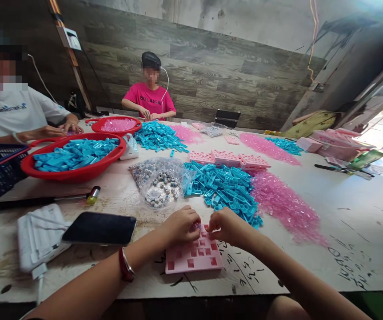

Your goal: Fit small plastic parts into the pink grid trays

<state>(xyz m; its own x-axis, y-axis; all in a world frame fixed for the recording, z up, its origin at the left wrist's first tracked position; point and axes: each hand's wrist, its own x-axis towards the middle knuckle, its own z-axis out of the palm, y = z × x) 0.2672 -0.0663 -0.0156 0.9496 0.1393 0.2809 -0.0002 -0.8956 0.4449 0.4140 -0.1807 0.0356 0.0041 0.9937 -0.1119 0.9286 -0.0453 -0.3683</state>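
Note:
A pink block with square holes (194, 262) lies flat on the table close in front of me. My left hand (183, 226), with a red band and a metal bracelet at its wrist, is closed in a pinch over the block's far part. Something small and shiny shows at its fingertips, too small to name. My right hand (226, 227) is pinched too, over the block's far right corner, and whatever its fingers hold is hidden. Just beyond both hands spreads a heap of blue plastic pieces (226, 189), with clear pink pieces (283, 202) to its right.
A clear bag of small beads (163, 186) lies beyond my left hand. At left are a phone (101, 227), a white power bank (40, 240), a hammer (91, 195) and a red basin (74, 174) of blue pieces. More pink blocks (226, 158) stand behind. Two people work across the table.

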